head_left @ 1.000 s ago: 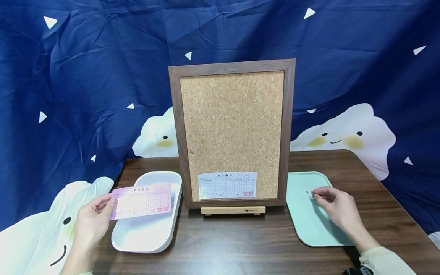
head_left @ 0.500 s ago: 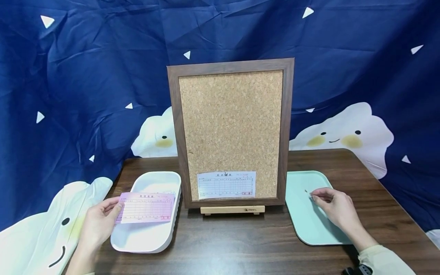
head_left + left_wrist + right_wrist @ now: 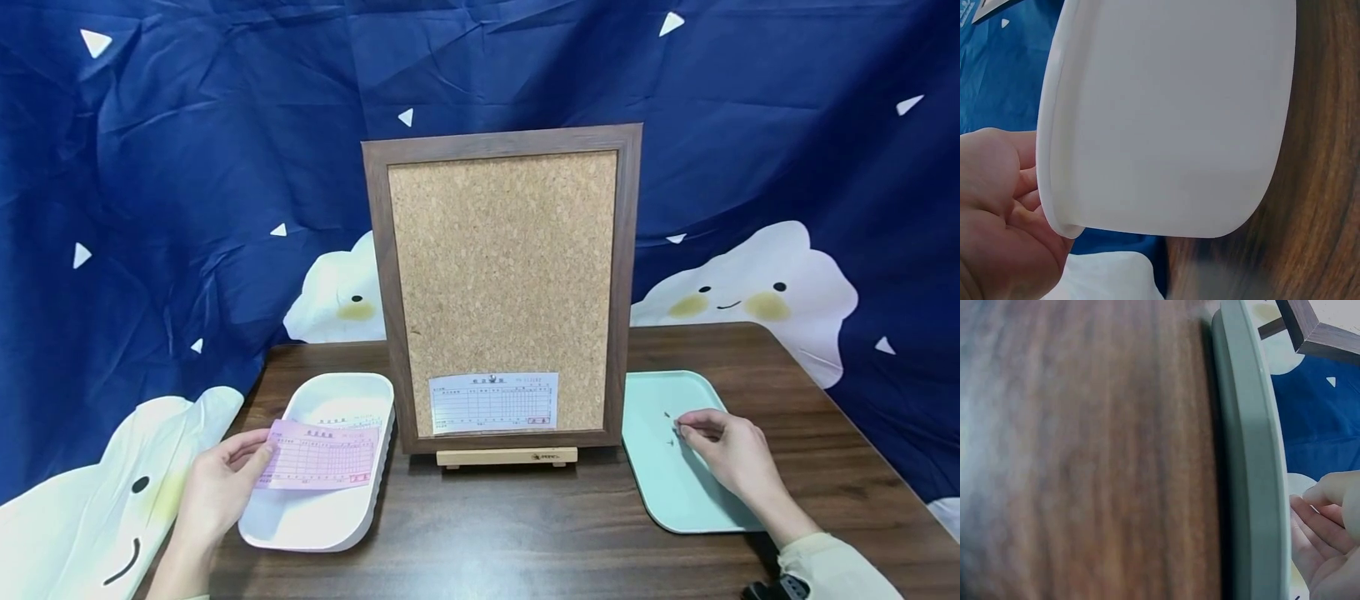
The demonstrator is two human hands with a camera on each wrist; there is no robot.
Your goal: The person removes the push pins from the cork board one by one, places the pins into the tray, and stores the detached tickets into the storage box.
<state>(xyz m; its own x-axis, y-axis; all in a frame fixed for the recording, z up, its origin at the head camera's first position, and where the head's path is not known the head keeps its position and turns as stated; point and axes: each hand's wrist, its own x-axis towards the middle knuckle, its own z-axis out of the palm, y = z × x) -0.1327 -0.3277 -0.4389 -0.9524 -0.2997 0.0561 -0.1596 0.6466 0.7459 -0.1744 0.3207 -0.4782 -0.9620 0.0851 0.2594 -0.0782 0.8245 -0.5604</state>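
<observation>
In the head view my left hand (image 3: 225,479) pinches the left end of a pink printed form slip (image 3: 322,457) between thumb and fingers. The slip is over a white tray (image 3: 262,529), partly covering a pale slip (image 3: 352,422) inside it. On the right, my right hand (image 3: 731,450) is over a mint green tray (image 3: 686,517), thumb and forefinger pinching a tiny greyish pin at their tips. Small pins (image 3: 667,414) lie on that tray beside the fingertips. A bluish form slip (image 3: 495,404) is pinned low on a framed cork board (image 3: 502,267).
The board stands upright between the two trays, on a small wooden stand (image 3: 506,457). Everything rests on a dark wood table (image 3: 495,525). Behind hangs a blue curtain (image 3: 487,67) with clouds and triangles.
My left hand has shifted right and slightly down with the pink slip, lowering it over the white tray. By my right fingertips, a second small pin now shows on the green tray.
</observation>
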